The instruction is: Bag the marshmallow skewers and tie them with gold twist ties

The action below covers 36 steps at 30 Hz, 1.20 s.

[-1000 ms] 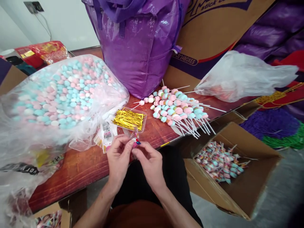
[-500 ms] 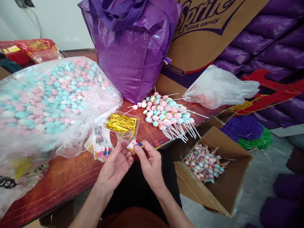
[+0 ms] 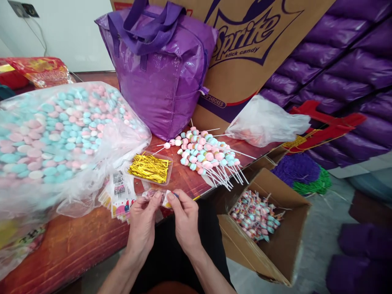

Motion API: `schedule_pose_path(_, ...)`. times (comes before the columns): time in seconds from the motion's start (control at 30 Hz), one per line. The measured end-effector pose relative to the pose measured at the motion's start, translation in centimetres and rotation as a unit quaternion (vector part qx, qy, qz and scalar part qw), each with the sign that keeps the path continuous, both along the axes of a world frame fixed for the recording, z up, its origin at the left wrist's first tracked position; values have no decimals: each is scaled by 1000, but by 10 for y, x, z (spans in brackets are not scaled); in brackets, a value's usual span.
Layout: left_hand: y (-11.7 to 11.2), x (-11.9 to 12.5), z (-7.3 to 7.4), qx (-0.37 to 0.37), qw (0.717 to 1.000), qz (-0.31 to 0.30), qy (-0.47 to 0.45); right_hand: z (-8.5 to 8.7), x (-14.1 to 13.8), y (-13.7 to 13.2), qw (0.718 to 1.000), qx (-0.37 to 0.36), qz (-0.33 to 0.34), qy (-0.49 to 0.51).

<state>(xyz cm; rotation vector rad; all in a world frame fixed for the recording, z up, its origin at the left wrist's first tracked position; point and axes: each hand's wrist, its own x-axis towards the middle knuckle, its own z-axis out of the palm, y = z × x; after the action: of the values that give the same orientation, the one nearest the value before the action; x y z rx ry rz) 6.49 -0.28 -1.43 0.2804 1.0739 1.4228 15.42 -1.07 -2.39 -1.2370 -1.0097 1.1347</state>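
Observation:
Both hands meet at the table's near edge, pinching one small clear printed wrapper bag (image 3: 161,196) between them. My left hand (image 3: 142,222) grips its left side with the fingertips, and my right hand (image 3: 184,218) grips its right side. Just beyond the hands sits a clear tray of gold twist ties (image 3: 150,168). A stack of printed wrapper bags (image 3: 120,197) lies to the left of the hands. A pile of pink and blue candy sticks (image 3: 206,153) lies further right on the table.
A large clear bag of pink and blue candies (image 3: 58,130) fills the table's left. A purple tote (image 3: 159,77) and a Sprite cardboard box (image 3: 251,45) stand behind. An open carton of wrapped sticks (image 3: 260,220) sits on the floor at right, near a crumpled plastic bag (image 3: 269,120).
The view has tilted up and shifted, so everything sits lower and further left in frame. Both hands stay together on the small bag, working it at the table edge.

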Motion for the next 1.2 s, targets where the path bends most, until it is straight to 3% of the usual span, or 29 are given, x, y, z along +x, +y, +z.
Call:
schedule_pose_path(0.1,-1,1,3,-5,1000,19,-8,-4,0,4,999,19,-4,-44)
schedule_pose_path(0.23,5,-12,2,-34,998,25,-54,-8,16,10,989,42,39,-133)
schedule_pose_path(0.4,15,-18,1,-61,994,70,-60,4,37,27,932,132,81,-329)
schedule_pose_path(0.5,20,-14,4,-58,992,99,-57,21,52,52,874,197,72,-437)
schedule_pose_path(0.6,25,-15,7,-48,988,132,-68,36,75,90,777,236,-37,-583)
schedule_pose_path(0.67,27,-19,7,-39,987,138,-68,42,93,116,687,188,-132,-689)
schedule_pose_path(0.73,27,-23,5,-42,987,139,-64,44,108,137,621,131,-166,-755)
schedule_pose_path(0.83,28,-27,3,-52,986,141,-67,40,122,153,579,70,-136,-801)
schedule_pose_path(0.93,30,-29,1,-37,987,134,-74,33,126,154,587,50,-122,-798)
schedule_pose_path(1.03,31,-30,1,-9,990,120,-75,30,126,141,630,68,-168,-756)
schedule_pose_path(1.1,32,-31,0,2,991,111,-75,28,121,123,689,117,-189,-690)
schedule_pose_path(1.2,33,-34,-3,6,990,118,-78,26,106,82,814,197,-168,-521)
